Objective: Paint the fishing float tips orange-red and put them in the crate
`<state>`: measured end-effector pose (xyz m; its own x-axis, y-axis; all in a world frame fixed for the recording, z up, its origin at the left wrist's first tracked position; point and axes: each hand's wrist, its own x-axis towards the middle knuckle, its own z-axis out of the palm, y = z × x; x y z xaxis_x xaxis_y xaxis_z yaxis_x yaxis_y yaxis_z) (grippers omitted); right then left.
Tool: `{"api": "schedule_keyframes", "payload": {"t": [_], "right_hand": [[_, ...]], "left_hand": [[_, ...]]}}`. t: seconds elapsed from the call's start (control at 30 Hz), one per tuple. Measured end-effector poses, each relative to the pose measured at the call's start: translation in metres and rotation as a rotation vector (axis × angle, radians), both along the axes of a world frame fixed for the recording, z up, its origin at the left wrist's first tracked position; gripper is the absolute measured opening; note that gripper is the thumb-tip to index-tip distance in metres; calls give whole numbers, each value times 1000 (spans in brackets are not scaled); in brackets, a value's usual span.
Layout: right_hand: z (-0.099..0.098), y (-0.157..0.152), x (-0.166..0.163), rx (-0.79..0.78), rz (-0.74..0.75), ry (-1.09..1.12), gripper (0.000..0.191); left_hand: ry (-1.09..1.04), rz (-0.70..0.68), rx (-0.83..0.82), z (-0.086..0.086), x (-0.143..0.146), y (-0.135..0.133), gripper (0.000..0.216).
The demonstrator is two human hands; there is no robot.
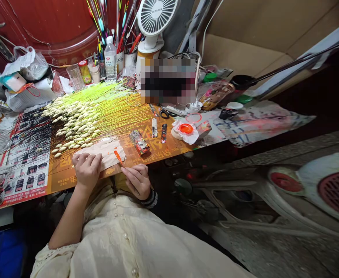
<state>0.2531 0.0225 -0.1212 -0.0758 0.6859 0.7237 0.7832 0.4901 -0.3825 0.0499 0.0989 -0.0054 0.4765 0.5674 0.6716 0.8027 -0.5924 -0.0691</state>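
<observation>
The right hand is pinching a slim orange implement in a narrow grip, its tip pointing toward 10 o'clock at the edge of a creased tan paper sheet. The left hand is resting on that sheet's left end, its grip open and empty, with the fingers slightly spread. Both hands are working just apart over the bench, which is covered in orange printed paper. At 11 o'clock from the left hand, pale fishing floats are lying in a dense bunch, their neon-yellow stems fanning out toward 2 o'clock. At 12 o'clock from the right hand, a small printed packet is lying on the bench, with black-handled scissors beyond it at 1 o'clock.
</observation>
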Motion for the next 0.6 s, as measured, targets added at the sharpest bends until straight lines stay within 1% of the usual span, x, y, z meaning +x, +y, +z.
{"api": "schedule_keyframes", "payload": {"t": [0.23,0.43,0.6], "right_hand": [[0,0,-1,-5,2,5,42],[1,0,-1,-12,2,26,40],[2,-1,-1,-22,15,27,39]], "left_hand": [[-9,3,12,2,1,0,12],[-42,-1,-42,1,0,0,15],[-44,-3,-51,2,0,-1,14]]}}
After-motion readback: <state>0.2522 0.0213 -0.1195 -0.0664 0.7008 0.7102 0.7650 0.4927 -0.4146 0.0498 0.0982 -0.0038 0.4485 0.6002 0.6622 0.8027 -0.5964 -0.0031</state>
